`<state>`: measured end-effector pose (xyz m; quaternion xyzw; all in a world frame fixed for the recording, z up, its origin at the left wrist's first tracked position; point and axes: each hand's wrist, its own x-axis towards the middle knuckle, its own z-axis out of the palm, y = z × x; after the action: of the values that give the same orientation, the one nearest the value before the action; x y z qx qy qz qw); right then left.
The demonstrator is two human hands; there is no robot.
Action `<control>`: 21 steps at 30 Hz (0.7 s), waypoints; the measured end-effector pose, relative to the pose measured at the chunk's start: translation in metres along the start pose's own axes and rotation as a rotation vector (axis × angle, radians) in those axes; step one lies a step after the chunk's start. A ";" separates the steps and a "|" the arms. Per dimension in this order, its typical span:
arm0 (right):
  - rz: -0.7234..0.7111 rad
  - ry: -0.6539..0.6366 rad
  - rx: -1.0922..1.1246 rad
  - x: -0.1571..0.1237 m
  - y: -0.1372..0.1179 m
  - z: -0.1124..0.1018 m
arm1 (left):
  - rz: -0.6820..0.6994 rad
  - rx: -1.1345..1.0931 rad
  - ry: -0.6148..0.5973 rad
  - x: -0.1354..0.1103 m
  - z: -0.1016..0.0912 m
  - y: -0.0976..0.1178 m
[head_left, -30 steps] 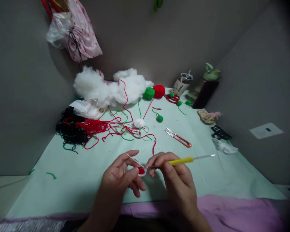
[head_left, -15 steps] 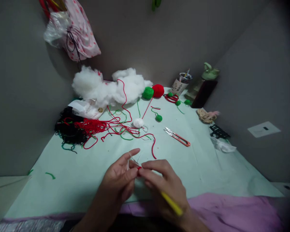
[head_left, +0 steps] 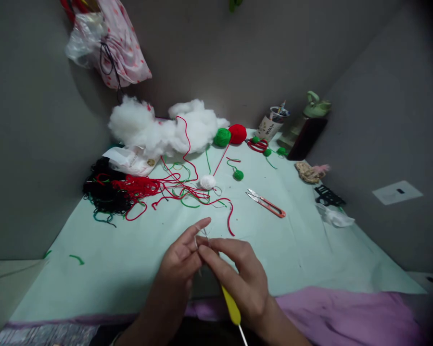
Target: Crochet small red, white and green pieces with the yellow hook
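My right hand (head_left: 238,271) is closed around a yellow-handled crochet hook (head_left: 231,305), whose metal end sticks out low toward me. Beside it, my left hand (head_left: 182,259) pinches with thumb and fingers, index finger stretched up. White yarn (head_left: 196,241) loops over that index finger. The fingertips of both hands meet and hide the work between them. Beyond the hands lies a ball of white yarn (head_left: 207,182) on the table. To its right are orange-handled thread snips (head_left: 270,206) and a small green crocheted ball (head_left: 238,175).
White stuffing (head_left: 191,127) is heaped at the back, beside a green yarn ball (head_left: 222,137) and a red yarn ball (head_left: 237,134). Tangled red yarn (head_left: 142,187) and black yarn (head_left: 106,187) lie left. Red-handled scissors (head_left: 259,146), a pen cup (head_left: 269,127) and a bottle (head_left: 303,132) stand back right.
My right hand has turned and shifted slightly left, swinging the hook's handle leftward and more upright. The bit of red that showed between my fingertips is now hidden.
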<state>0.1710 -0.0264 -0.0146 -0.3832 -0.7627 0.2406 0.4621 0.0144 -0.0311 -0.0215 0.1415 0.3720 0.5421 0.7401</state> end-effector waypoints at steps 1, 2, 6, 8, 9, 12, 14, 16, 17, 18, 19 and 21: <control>0.009 0.015 0.048 0.000 0.001 0.000 | -0.060 -0.045 -0.011 0.001 -0.001 0.001; 0.037 0.045 0.126 0.000 0.002 -0.001 | -0.100 -0.077 -0.010 0.001 -0.003 0.003; 0.258 0.132 0.493 0.004 0.006 0.002 | -0.027 -0.039 0.031 0.002 -0.002 0.008; 0.308 0.087 0.578 0.007 0.007 0.004 | 0.055 0.045 0.050 0.001 0.000 0.007; 0.318 0.064 0.587 0.008 0.008 0.005 | 0.091 0.086 0.071 0.001 0.002 0.007; 0.338 0.061 0.589 0.011 0.008 0.005 | 0.129 0.181 0.133 0.000 0.004 0.006; 0.349 0.081 0.600 0.012 0.008 0.003 | 0.105 0.209 0.124 0.000 0.003 0.005; 0.343 0.069 0.599 0.012 0.007 0.002 | 0.057 0.200 0.073 0.000 0.002 0.006; 0.337 0.052 0.603 0.011 0.006 0.002 | 0.024 0.181 0.036 0.000 0.001 0.006; 0.334 0.036 0.617 0.010 0.006 0.002 | -0.015 0.157 -0.006 0.000 0.001 0.007; 0.333 0.022 0.644 0.009 0.006 0.002 | -0.057 0.132 -0.051 0.000 0.000 0.008; 0.355 0.029 0.734 0.007 0.007 0.003 | -0.129 0.073 -0.135 -0.001 0.000 0.012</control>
<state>0.1691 -0.0163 -0.0172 -0.3216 -0.5415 0.5675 0.5303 0.0058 -0.0274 -0.0141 0.1802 0.3492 0.4688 0.7911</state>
